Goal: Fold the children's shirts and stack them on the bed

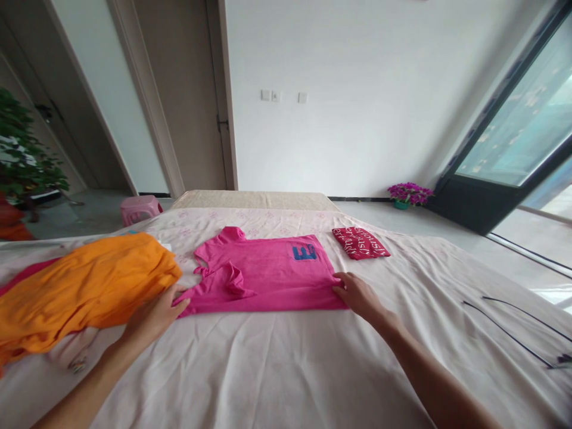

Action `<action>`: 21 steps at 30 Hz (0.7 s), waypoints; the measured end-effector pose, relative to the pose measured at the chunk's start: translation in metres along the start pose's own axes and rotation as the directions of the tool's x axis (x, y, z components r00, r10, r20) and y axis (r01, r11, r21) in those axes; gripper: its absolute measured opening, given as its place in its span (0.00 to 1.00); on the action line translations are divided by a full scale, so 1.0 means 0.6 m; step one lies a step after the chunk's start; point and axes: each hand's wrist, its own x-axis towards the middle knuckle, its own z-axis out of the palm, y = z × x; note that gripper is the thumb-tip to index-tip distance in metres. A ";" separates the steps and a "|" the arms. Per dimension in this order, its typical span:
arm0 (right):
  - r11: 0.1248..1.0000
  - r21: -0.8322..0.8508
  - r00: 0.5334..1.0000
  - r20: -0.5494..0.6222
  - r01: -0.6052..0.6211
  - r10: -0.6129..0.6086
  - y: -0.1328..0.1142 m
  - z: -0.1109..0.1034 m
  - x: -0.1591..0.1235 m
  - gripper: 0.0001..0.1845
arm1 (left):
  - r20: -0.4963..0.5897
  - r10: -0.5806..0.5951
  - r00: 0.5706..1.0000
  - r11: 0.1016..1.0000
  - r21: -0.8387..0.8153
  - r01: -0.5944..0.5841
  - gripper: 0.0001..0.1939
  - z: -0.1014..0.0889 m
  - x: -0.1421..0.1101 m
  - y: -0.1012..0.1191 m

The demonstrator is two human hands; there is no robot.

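A pink T-shirt (272,268) lies on the bed sheet with its near side folded over and a dark blue letter patch facing up. One sleeve sticks out at its far left, and another lies folded on top. My left hand (158,310) grips the shirt's near left corner, thumb and fingers closed on the cloth, close beside an orange garment (98,280). At the opposite end, my right hand (357,295) has its fingers closed on the near right edge. A folded red cloth (360,243) with white lettering rests beyond my right hand.
The pale sheet (277,369) is wrinkled. Two thin black rods (509,333) lie at the right. Past the bed stand a pink stool (140,208), a leafy plant (27,149) at the left and a pot of purple flowers (409,193) by the wall.
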 end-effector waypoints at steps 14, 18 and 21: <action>0.917 0.003 0.917 -0.038 0.398 -0.397 -0.116 0.041 -0.013 0.16 | 0.048 0.605 0.795 0.785 0.130 -0.606 0.08 0.040 0.057 0.217; 0.924 -0.016 0.923 -0.056 0.382 -0.382 -0.109 0.047 -0.019 0.17 | -0.116 0.475 0.872 0.880 0.030 -0.475 0.11 0.052 0.088 0.231; 0.937 -0.044 0.936 -0.051 0.348 -0.350 -0.107 0.048 -0.021 0.18 | -0.103 0.430 0.897 0.903 0.021 -0.430 0.22 0.070 0.099 0.229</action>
